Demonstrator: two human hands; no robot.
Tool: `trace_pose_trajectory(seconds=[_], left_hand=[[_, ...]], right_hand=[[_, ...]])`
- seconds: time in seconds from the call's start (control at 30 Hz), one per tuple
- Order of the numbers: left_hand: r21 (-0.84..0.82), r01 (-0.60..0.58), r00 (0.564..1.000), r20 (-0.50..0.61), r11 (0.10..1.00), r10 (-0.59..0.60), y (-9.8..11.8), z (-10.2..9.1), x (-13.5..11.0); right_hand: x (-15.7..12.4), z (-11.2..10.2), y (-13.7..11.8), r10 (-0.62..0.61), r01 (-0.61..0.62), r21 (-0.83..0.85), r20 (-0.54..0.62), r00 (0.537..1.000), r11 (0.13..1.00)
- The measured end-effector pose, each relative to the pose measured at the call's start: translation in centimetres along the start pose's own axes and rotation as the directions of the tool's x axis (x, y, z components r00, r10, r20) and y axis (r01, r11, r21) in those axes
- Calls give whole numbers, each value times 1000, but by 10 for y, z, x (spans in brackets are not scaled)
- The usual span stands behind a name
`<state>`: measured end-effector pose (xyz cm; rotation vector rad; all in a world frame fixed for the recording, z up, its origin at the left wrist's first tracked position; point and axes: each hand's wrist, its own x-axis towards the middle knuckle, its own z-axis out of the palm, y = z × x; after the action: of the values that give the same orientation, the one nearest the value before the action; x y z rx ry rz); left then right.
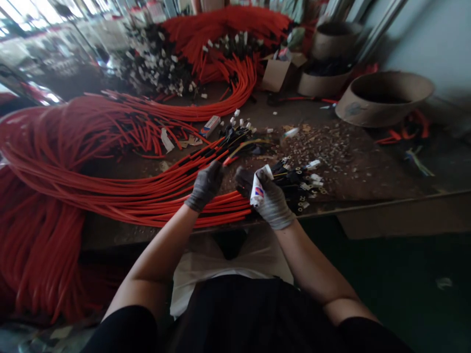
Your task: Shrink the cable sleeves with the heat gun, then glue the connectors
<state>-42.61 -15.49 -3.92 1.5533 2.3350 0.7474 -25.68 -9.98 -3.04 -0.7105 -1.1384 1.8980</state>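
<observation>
Tube point(257, 192), one, in right hand point(272, 198); one orange cable point(228, 160) in left hand point(205, 186).

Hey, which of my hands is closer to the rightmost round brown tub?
Right. Your right hand, holding a white tube, is left of the tub and nearer your body; your left hand is farther left, by the orange cables.

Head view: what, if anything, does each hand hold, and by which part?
Right hand: white tube, held by its body. Left hand: seemingly an orange cable, pinched near its sheath's end.
</observation>
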Motion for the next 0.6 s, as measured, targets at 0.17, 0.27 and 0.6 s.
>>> trace_pose_trajectory(seconds=[0.17, 0.27, 0.6], left_hand=[[-506, -119, 991, -4, 854, 136, 7, -9, -37], [-591, -212, 976, -166, 778, 139, 25, -13, -30], [-804, -61, 992, -112, 591, -50, 45, -3, -49]], right_hand=[[0, 8, -11, -49, 51, 24, -61, 997, 998], [-8, 19, -22, -100, 95, -54, -99, 990, 994], [-32, -17, -32, -196, 202, 1, -246, 949, 979]])
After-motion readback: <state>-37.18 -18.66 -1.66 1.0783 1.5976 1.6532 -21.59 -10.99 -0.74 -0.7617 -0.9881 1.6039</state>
